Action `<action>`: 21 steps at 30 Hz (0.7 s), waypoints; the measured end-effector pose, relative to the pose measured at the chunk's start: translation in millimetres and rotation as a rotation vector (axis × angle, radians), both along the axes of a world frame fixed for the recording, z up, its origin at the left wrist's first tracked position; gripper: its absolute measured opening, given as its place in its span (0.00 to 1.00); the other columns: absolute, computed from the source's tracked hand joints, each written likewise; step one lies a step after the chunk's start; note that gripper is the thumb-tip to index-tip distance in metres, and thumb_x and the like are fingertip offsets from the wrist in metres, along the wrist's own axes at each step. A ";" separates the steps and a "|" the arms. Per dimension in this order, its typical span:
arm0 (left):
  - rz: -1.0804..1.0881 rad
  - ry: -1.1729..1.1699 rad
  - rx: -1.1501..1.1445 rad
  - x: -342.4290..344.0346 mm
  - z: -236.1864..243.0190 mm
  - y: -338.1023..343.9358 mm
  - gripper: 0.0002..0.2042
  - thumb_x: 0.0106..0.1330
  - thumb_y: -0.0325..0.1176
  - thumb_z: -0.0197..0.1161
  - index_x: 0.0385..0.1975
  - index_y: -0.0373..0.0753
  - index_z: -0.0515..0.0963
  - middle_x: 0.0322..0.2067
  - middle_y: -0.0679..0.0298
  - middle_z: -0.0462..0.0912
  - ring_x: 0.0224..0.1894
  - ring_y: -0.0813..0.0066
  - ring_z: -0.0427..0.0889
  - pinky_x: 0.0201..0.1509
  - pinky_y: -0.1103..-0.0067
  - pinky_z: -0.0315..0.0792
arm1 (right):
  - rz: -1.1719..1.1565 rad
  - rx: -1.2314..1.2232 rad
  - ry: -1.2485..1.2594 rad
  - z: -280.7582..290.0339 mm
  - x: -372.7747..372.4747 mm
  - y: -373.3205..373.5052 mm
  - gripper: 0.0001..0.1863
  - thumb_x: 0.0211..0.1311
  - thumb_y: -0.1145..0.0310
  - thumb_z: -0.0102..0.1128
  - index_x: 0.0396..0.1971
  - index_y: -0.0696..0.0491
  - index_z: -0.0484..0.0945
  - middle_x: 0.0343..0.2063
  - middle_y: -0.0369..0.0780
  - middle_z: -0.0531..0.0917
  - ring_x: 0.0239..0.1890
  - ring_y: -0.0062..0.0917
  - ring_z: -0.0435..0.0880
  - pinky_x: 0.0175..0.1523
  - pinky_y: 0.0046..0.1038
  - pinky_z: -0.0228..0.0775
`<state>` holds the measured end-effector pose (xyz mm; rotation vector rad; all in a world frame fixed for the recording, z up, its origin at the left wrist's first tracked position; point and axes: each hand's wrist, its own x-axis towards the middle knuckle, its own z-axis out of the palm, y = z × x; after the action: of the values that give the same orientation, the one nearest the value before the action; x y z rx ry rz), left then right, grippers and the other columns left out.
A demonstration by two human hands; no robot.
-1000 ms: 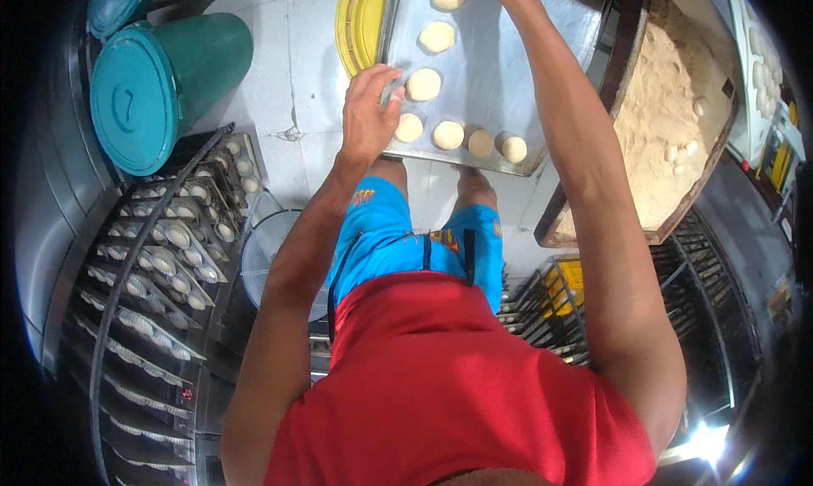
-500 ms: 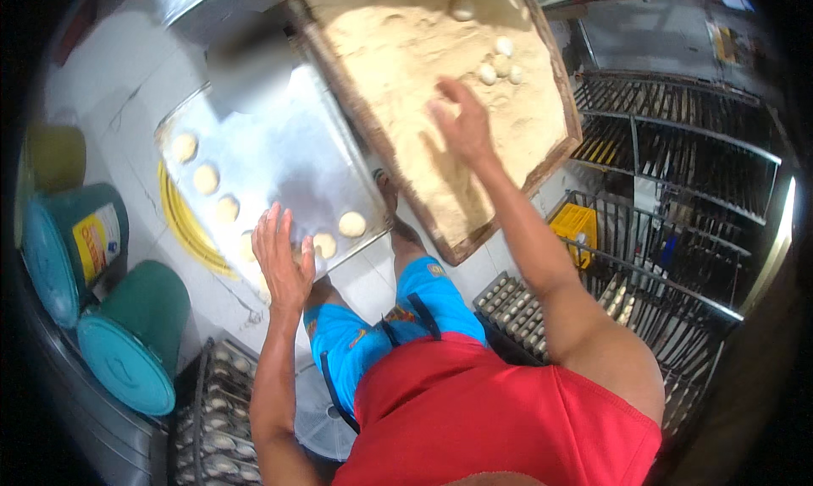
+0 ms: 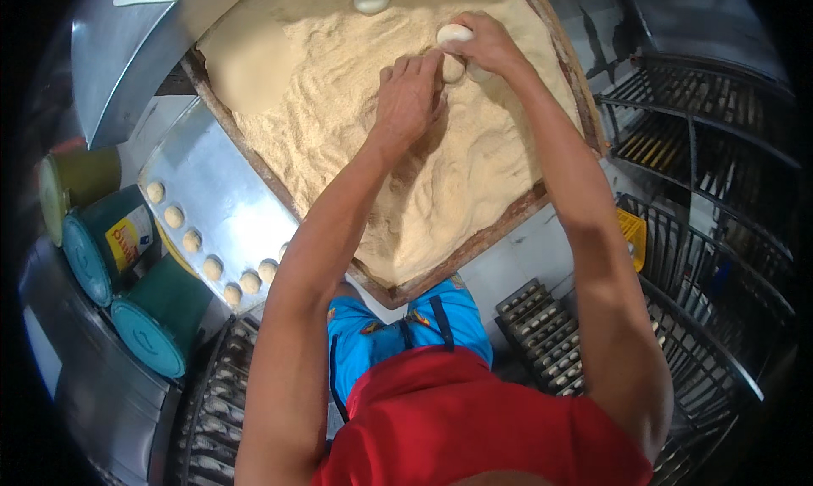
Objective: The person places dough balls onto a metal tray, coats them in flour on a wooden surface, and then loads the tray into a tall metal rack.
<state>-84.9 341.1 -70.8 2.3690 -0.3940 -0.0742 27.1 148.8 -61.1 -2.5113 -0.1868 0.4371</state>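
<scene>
Near the far edge of a wooden crumb tray [image 3: 500, 232], the right hand [image 3: 487, 44] pinches a pale dough ball [image 3: 453, 35]. The left hand [image 3: 408, 96], fingers curled, presses the crumbs beside it. The ball looks soft, light and easily dented; cup it gently from beneath.

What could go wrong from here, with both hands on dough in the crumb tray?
The dough ball in the right hand could get squashed out of shape if the grip tightens. Crumbs could spill over the wooden tray's rim, where they lie heaped. The left hand may carry crumbs onto the metal sheet.
</scene>
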 end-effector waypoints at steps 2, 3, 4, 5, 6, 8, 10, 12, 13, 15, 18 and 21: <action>-0.026 0.094 0.083 3.1 0.8 -0.1 0.31 0.62 0.34 0.71 0.65 0.39 0.69 0.57 0.52 0.77 0.63 0.51 0.73 0.67 0.63 0.69 | -0.142 0.032 -0.045 9.3 4.3 -6.7 0.26 0.58 0.57 0.75 0.54 0.53 0.82 0.41 0.41 0.88 0.40 0.27 0.87 0.48 0.32 0.78; -0.014 0.119 0.103 -2.4 2.1 5.6 0.31 0.61 0.33 0.72 0.64 0.39 0.70 0.57 0.52 0.78 0.63 0.52 0.74 0.67 0.63 0.69 | -0.216 0.048 -0.064 17.8 6.5 -9.1 0.26 0.58 0.57 0.76 0.53 0.53 0.83 0.40 0.40 0.88 0.39 0.26 0.87 0.46 0.31 0.78; 0.012 0.145 0.131 -13.7 6.0 20.3 0.31 0.59 0.32 0.73 0.63 0.38 0.71 0.57 0.53 0.78 0.63 0.53 0.74 0.68 0.64 0.69 | -0.226 0.119 0.090 46.8 10.9 -3.3 0.29 0.64 0.60 0.70 0.62 0.57 0.76 0.53 0.49 0.84 0.54 0.34 0.84 0.59 0.35 0.76; 0.019 0.160 0.148 -16.9 10.1 32.4 0.31 0.58 0.31 0.74 0.63 0.38 0.72 0.57 0.53 0.78 0.62 0.54 0.74 0.68 0.64 0.69 | -0.278 0.154 -0.056 44.9 15.2 -4.5 0.27 0.63 0.63 0.68 0.60 0.58 0.75 0.55 0.50 0.82 0.57 0.39 0.81 0.60 0.39 0.74; 0.049 0.135 0.181 -13.3 4.7 50.9 0.31 0.57 0.31 0.75 0.62 0.38 0.73 0.57 0.54 0.78 0.63 0.54 0.74 0.68 0.63 0.69 | -0.329 0.186 -0.205 42.5 21.0 -2.7 0.25 0.63 0.65 0.66 0.58 0.58 0.75 0.56 0.52 0.80 0.59 0.44 0.79 0.61 0.42 0.72; 0.125 0.095 0.245 -12.4 -8.9 86.7 0.31 0.55 0.31 0.76 0.61 0.39 0.74 0.58 0.54 0.77 0.63 0.55 0.74 0.69 0.63 0.69 | -0.299 0.125 -0.461 25.5 31.6 -0.5 0.29 0.64 0.65 0.63 0.64 0.55 0.70 0.60 0.54 0.77 0.63 0.49 0.75 0.68 0.48 0.65; 0.062 0.018 0.257 1.7 2.6 89.1 0.30 0.56 0.33 0.77 0.60 0.39 0.76 0.60 0.55 0.76 0.64 0.56 0.73 0.74 0.64 0.65 | -0.131 -0.281 -0.720 -38.6 45.6 -3.9 0.31 0.66 0.62 0.64 0.67 0.50 0.69 0.63 0.55 0.74 0.66 0.56 0.69 0.72 0.48 0.59; 0.060 -0.061 0.211 3.9 8.3 95.5 0.28 0.58 0.34 0.75 0.60 0.39 0.76 0.63 0.57 0.75 0.65 0.54 0.72 0.74 0.62 0.64 | -0.168 -0.360 -0.486 -46.8 21.3 40.2 0.33 0.70 0.65 0.61 0.70 0.62 0.63 0.67 0.59 0.69 0.71 0.46 0.68 0.73 0.42 0.63; 0.064 -0.179 0.181 15.9 7.6 91.0 0.29 0.59 0.35 0.75 0.62 0.39 0.75 0.64 0.56 0.74 0.67 0.52 0.71 0.73 0.60 0.65 | -0.150 -0.346 -0.550 -43.7 8.1 51.4 0.32 0.69 0.65 0.61 0.68 0.62 0.64 0.67 0.58 0.69 0.71 0.46 0.68 0.73 0.43 0.63; 0.071 -0.375 0.133 56.8 8.2 70.4 0.30 0.60 0.35 0.74 0.64 0.39 0.74 0.66 0.55 0.72 0.68 0.50 0.69 0.71 0.58 0.65 | -0.107 -0.329 -0.668 -46.9 -18.0 58.8 0.30 0.68 0.66 0.62 0.66 0.62 0.67 0.68 0.55 0.69 0.69 0.47 0.70 0.72 0.44 0.62; 0.061 -0.516 0.165 116.4 -12.3 69.5 0.20 0.63 0.36 0.68 0.54 0.37 0.78 0.54 0.51 0.78 0.58 0.47 0.75 0.63 0.58 0.69 | 0.146 -0.150 -0.487 -20.7 -56.5 74.0 0.33 0.69 0.68 0.57 0.68 0.66 0.59 0.73 0.59 0.55 0.74 0.55 0.58 0.77 0.50 0.52; -0.055 -0.457 0.222 106.3 -20.7 76.4 0.24 0.62 0.34 0.70 0.59 0.40 0.76 0.60 0.53 0.76 0.62 0.48 0.73 0.67 0.59 0.68 | 0.274 -0.136 -0.491 -20.6 -87.6 69.4 0.33 0.66 0.69 0.59 0.68 0.63 0.61 0.71 0.55 0.61 0.72 0.53 0.62 0.76 0.48 0.55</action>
<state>21.5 417.5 -91.5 2.5857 -0.6984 0.4252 -60.5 218.1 -81.7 -2.6958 -0.7165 -0.0766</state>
